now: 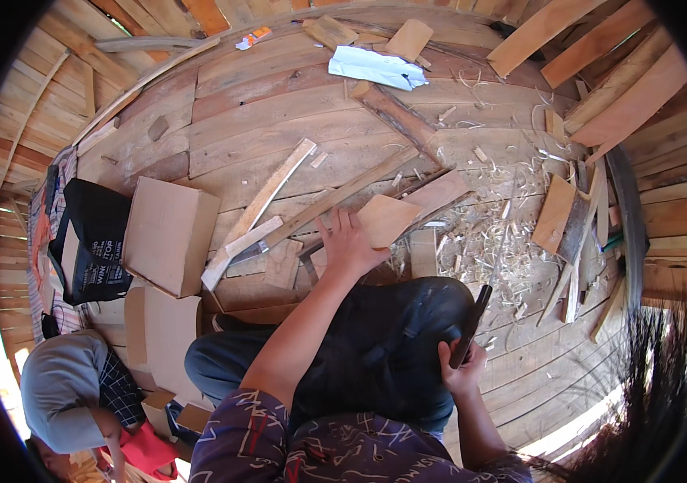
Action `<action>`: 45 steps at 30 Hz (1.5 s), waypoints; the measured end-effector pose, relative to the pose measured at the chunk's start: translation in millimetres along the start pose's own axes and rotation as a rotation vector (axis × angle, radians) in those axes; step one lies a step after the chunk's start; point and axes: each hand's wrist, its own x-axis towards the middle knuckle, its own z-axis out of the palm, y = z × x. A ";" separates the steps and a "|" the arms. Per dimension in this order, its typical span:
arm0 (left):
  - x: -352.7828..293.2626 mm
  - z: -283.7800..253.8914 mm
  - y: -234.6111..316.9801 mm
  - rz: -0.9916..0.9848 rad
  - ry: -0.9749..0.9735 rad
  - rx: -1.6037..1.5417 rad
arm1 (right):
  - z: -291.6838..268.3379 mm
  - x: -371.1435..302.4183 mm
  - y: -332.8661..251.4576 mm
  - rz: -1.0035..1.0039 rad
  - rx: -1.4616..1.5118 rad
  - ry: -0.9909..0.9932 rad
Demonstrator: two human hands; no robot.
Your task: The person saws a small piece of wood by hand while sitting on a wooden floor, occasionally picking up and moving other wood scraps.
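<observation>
My left hand [351, 247] reaches forward over the floor, fingers spread, at the near left edge of a small pale wooden board [388, 219]. Its thumb lies close to or against the board's edge; I see no grip around it. A longer plank piece [438, 193] is just beyond the board. Beside my right knee, my right hand [463, 366] is closed around a dark, narrow, bar-shaped handle [472, 322], which points up and away. Whether a thin blade continues from it is too faint to tell.
Wood shavings [492, 249] cover the floor at right. Long strips [275, 197] and a white sheet [376, 68] lie ahead. Cardboard boxes [168, 229] and a black bag [94, 241] stand left; another person [66, 386] is bent over at lower left. Planks [549, 32] lean at right.
</observation>
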 end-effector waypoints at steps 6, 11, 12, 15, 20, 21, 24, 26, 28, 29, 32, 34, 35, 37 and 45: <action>-2.4 -0.6 36.1 0.041 0.001 -0.026 | -66.2 11.6 32.4 0.075 0.202 -0.134; 33.2 9.9 43.6 0.146 0.063 -0.070 | -90.4 36.5 33.9 -0.035 0.136 -0.375; 38.8 18.1 39.1 0.147 0.067 -0.059 | -86.9 41.9 33.9 -0.060 0.137 -0.418; 37.3 29.2 48.4 0.057 0.077 -0.111 | -90.4 59.1 42.3 -0.102 0.116 -0.465; 35.2 34.8 51.3 0.046 0.153 -0.161 | -87.1 84.4 62.5 -0.081 0.176 -0.522; 34.7 33.3 50.3 0.046 0.181 -0.181 | -85.4 88.4 65.7 -0.094 0.193 -0.537; 35.9 30.3 52.5 0.015 0.132 -0.164 | -82.2 97.2 67.8 -0.155 0.194 -0.551; 36.6 31.0 50.8 0.009 0.144 -0.152 | -80.9 100.4 65.6 -0.114 0.187 -0.578; 37.7 32.6 50.1 0.002 0.156 -0.152 | -85.4 100.1 66.9 -0.096 0.155 -0.592; 38.6 33.4 49.9 -0.004 0.163 -0.160 | -91.7 96.8 69.5 -0.099 0.127 -0.594; 36.8 35.1 52.3 0.007 0.186 -0.138 | -108.0 86.5 74.5 -0.128 0.097 -0.567; 36.2 36.7 53.4 0.012 0.203 -0.129 | -113.1 82.0 77.8 -0.125 0.140 -0.560; 36.2 37.6 53.5 0.009 0.212 -0.135 | -115.3 85.4 76.2 -0.129 0.109 -0.634; 37.3 38.8 54.9 -0.004 0.217 -0.150 | -106.8 92.5 72.8 -0.106 0.092 -0.665; 38.7 37.0 54.0 -0.005 0.192 -0.184 | -76.3 124.2 73.9 -0.151 0.142 -0.680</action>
